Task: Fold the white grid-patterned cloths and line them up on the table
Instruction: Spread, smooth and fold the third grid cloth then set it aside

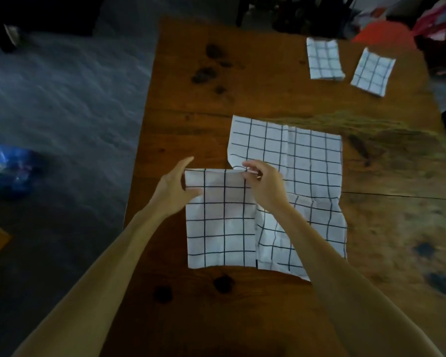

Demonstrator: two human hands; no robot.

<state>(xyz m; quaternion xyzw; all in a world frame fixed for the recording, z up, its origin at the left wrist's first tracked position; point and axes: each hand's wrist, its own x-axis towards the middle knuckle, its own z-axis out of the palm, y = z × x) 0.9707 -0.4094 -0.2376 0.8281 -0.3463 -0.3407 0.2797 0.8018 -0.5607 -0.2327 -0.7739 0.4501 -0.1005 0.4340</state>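
The right grip (264,185) pinched the far corner of a folded flap of the white cotton cloth with the black grid pattern (307,176), thumb and forefinger closed on the edge. The left grip (177,188) was at the other far corner of the same flap; its fingers were nearly straight and its thumb lay on the fabric, so it seemed to steady the flap more than to clamp it.

The cloth lay in the middle of the brown wooden table (242,86), toward the near side. Its left part was turned over onto itself, and the right part was spread flat, with some wrinkles near the person's right forearm.

Two small folded grid cloths, the nearer-to-centre one (324,59) and the outer one (373,72), lay side by side at the far right corner, not quite parallel. So I judge two pieces were done and this one was at its first fold.

The flap's left edge was near the left border of the table, with little margin there. To the far side and between the cloth and the finished pieces there was bare wood for moving.
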